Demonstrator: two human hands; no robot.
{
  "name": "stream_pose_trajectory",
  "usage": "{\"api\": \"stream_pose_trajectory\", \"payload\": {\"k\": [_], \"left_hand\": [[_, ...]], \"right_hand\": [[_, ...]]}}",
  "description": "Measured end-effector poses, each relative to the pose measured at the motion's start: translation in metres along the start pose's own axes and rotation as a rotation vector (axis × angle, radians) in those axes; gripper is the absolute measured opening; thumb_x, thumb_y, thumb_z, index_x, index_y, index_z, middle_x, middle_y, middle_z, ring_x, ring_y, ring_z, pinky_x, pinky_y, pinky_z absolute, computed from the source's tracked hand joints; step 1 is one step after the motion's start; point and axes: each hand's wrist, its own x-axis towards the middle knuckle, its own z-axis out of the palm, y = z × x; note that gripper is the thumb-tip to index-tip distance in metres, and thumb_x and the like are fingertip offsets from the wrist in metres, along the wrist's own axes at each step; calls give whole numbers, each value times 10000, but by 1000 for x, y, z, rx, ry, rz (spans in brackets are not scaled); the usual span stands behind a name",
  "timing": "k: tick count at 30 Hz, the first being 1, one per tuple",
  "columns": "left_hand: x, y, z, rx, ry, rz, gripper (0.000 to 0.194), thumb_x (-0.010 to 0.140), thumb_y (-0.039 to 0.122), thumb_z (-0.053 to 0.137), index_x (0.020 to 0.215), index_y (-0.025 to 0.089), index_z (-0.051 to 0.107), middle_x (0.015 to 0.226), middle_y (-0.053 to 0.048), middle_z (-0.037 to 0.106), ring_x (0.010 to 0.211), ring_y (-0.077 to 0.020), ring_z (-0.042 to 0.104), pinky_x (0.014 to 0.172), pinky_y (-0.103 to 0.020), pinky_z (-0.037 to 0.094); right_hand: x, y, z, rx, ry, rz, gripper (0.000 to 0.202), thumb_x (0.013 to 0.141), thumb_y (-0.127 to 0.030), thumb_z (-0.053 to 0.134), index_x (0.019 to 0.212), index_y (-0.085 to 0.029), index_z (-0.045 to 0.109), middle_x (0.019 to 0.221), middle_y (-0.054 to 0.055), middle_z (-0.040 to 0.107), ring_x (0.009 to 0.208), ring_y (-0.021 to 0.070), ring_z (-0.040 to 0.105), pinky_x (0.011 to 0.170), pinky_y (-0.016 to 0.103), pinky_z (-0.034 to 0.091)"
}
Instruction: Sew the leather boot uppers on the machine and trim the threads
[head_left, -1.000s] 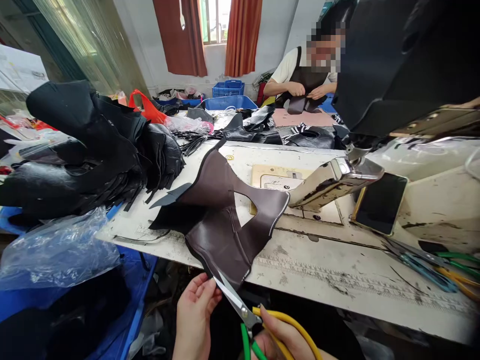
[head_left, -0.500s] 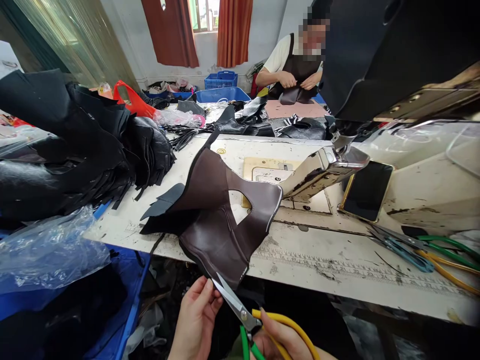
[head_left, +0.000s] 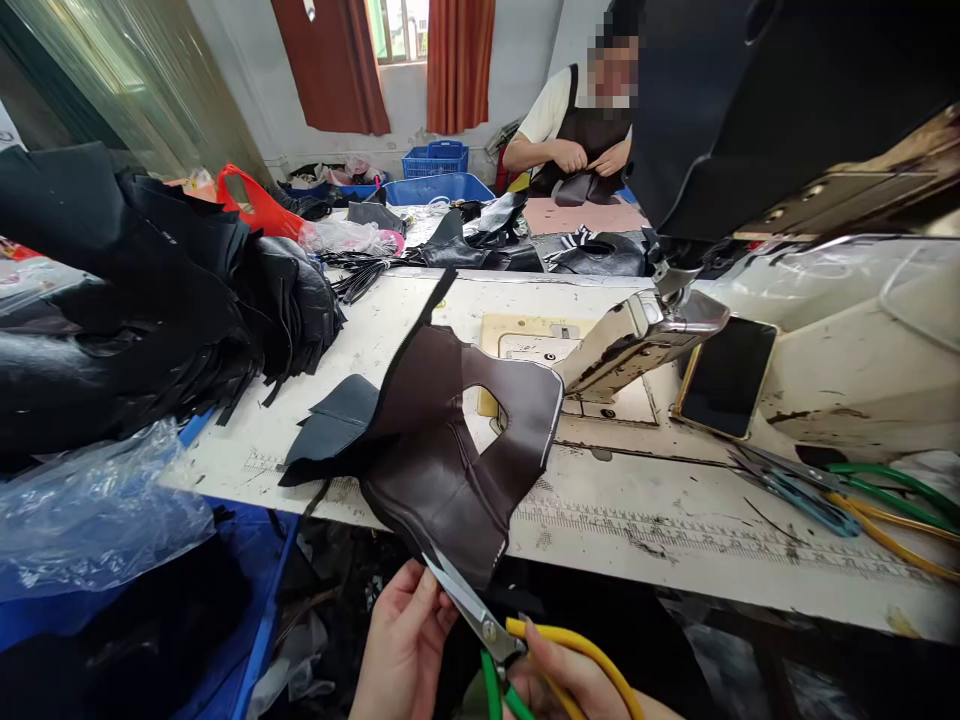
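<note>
A dark brown leather piece (head_left: 442, 470) with a cut-out hole lies over the front edge of the white sewing table (head_left: 637, 520), its lower end hanging past the edge. My left hand (head_left: 409, 625) pinches the lower edge of this piece between thumb and fingers. In my right hand (head_left: 570, 675) are scissors (head_left: 480, 620) with yellow and green handles. Their blades point up and left, with the tips at the leather edge beside my left fingertips.
Black pieces (head_left: 180, 290) are piled at the left above a plastic bag (head_left: 105, 510). A sewing machine arm (head_left: 637, 335), a phone (head_left: 726, 378) and more scissors (head_left: 817, 495) are at the right. Across the table, a person (head_left: 577, 140) handles dark material.
The view has shifted slightly. The brown piece's upper part has sagged and its strip has tilted. Both hands keep their holds, the scissors still at the lower edge.
</note>
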Motion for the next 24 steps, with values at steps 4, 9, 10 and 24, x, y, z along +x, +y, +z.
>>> {"api": "stream_pose_trajectory", "payload": {"k": [4, 9, 10, 24], "left_hand": [[2, 4, -2, 117, 7, 69, 365, 640, 410, 885, 841, 145, 734, 807, -28, 666, 717, -106, 567, 706, -234, 497], [8, 19, -1, 373, 4, 106, 392, 638, 401, 883, 879, 125, 743, 863, -70, 711, 787, -151, 620, 735, -257, 529], [10, 24, 0, 385, 8, 95, 407, 621, 402, 889, 875, 121, 742, 867, -76, 716, 799, -165, 633, 735, -267, 543], [-7, 10, 61, 272, 36, 91, 447, 434, 387, 964, 682, 118, 709, 640, -32, 712, 586, -183, 708, 532, -232, 597]], "right_hand": [[-17, -30, 18, -301, 54, -60, 875, 823, -885, 205, 675, -132, 625, 523, -3, 444, 444, 80, 374, 434, 202, 275], [-68, -96, 51, -937, 285, -328, 559, 844, -733, 492, 698, -204, 602, 626, 5, 508, 576, 154, 488, 522, 266, 392], [-77, -107, 56, -986, 320, -351, 476, 832, -664, 569, 706, -205, 592, 655, 6, 527, 601, 157, 496, 544, 266, 403], [-120, -112, 52, -1983, 1014, -528, 248, 592, -116, 575, 807, -223, 514, 813, 45, 577, 660, 224, 568, 535, 296, 379]]}}
